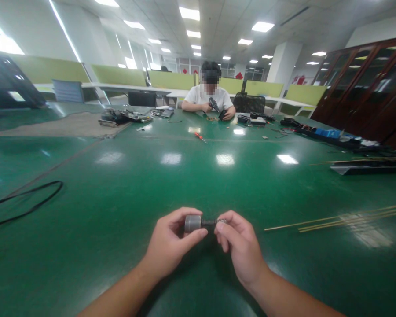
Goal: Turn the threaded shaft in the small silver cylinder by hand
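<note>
Between my hands, above the green tabletop (145, 180), is a grey metal cylinder (193, 223) with a thin dark shaft (208, 223) sticking out to the right. Its exact kind I cannot make out. My left hand (171, 237) grips the cylinder between thumb and fingers. At the far end of the shaft, the thumb and fingertips of my right hand (239, 242) pinch a narrow, ridged silvery tip. The piece lies roughly level, and my fingers partly hide both of its ends.
Thin brass-coloured rods (336, 220) lie right of my hands, a dark metal channel (366, 167) beyond them. A black cable (36, 200) loops at left. Further off lies an orange screwdriver (199, 136). Across the table, a person (206, 94) holds a power drill (214, 105).
</note>
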`<act>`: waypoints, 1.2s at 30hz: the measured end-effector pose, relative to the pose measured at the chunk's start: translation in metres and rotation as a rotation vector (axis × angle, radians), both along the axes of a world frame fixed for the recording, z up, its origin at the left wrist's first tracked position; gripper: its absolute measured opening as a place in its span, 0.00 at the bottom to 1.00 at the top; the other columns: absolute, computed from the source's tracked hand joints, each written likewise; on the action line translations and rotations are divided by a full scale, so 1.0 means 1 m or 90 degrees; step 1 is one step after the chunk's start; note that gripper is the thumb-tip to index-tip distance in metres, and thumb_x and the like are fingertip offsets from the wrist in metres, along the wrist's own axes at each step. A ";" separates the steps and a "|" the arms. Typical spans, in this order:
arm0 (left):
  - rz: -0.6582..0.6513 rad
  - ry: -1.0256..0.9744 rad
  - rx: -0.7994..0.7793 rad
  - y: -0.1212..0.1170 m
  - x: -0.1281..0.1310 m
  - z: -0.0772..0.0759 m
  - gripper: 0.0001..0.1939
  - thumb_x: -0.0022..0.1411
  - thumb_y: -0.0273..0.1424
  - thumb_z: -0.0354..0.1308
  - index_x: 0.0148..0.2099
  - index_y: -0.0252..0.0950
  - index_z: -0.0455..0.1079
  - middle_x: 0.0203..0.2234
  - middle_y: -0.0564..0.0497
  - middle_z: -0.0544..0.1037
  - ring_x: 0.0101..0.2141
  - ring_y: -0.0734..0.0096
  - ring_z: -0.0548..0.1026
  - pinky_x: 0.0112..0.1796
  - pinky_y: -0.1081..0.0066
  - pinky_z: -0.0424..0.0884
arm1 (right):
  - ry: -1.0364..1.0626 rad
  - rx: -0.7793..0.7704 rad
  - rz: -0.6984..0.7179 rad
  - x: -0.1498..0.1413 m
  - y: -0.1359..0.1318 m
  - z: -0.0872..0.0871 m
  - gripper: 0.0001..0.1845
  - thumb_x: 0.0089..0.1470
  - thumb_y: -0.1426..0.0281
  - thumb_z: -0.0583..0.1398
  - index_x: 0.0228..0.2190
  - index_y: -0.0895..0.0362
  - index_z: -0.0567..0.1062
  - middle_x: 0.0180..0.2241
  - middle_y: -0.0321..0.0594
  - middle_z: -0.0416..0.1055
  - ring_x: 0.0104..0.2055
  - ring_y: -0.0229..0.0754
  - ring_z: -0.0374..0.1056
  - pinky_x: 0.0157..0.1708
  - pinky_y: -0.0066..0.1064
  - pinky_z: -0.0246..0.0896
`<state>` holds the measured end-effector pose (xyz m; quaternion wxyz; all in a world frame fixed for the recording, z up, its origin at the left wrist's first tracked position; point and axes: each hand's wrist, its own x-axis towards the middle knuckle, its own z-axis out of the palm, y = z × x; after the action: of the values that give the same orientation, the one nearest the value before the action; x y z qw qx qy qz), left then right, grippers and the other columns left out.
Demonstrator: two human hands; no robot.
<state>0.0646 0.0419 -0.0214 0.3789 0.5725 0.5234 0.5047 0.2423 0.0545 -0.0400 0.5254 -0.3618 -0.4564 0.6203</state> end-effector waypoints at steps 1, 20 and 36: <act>0.003 -0.002 0.000 0.000 0.000 0.000 0.16 0.51 0.36 0.72 0.41 0.35 0.77 0.28 0.50 0.80 0.28 0.66 0.76 0.31 0.73 0.71 | 0.004 -0.001 -0.002 0.000 0.000 0.000 0.12 0.54 0.62 0.65 0.27 0.58 0.74 0.19 0.31 0.63 0.19 0.33 0.54 0.21 0.26 0.49; 0.007 -0.013 -0.002 -0.001 0.002 0.003 0.16 0.51 0.34 0.72 0.41 0.35 0.77 0.28 0.51 0.81 0.28 0.68 0.76 0.32 0.74 0.71 | 0.056 -0.026 -0.012 -0.001 0.001 -0.003 0.12 0.55 0.62 0.65 0.28 0.57 0.74 0.19 0.31 0.64 0.19 0.32 0.52 0.22 0.27 0.48; 0.018 -0.020 0.002 0.001 0.002 0.004 0.16 0.50 0.34 0.72 0.41 0.35 0.77 0.28 0.51 0.80 0.28 0.67 0.77 0.31 0.73 0.72 | 0.084 -0.046 -0.026 0.000 0.003 -0.001 0.13 0.53 0.61 0.66 0.28 0.58 0.74 0.21 0.33 0.69 0.19 0.32 0.53 0.22 0.27 0.48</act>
<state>0.0662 0.0426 -0.0172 0.3785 0.5577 0.5249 0.5199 0.2420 0.0576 -0.0414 0.5537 -0.3480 -0.3907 0.6478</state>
